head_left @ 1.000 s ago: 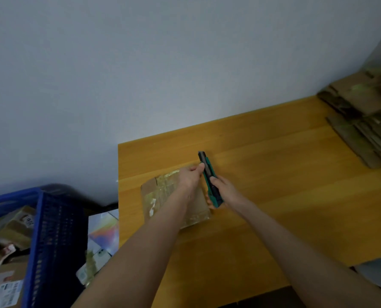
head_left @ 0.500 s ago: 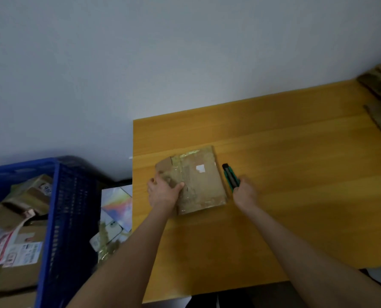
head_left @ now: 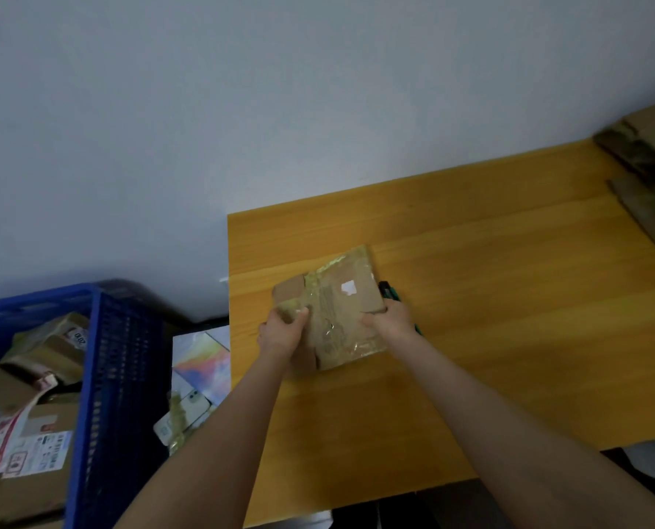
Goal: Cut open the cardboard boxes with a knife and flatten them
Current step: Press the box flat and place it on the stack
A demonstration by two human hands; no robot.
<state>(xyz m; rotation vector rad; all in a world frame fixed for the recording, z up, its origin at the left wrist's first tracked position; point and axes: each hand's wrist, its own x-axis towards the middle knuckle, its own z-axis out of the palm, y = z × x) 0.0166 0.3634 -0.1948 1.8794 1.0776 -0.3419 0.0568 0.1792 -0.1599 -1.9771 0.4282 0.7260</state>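
Cardboard box: flat, taped, white label, gripped by both hands.

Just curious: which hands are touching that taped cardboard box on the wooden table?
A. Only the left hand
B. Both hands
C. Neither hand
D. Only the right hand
B: the left hand holds the left edge of the cardboard box and the right hand holds its right edge, while the knife lies on the table beside it.
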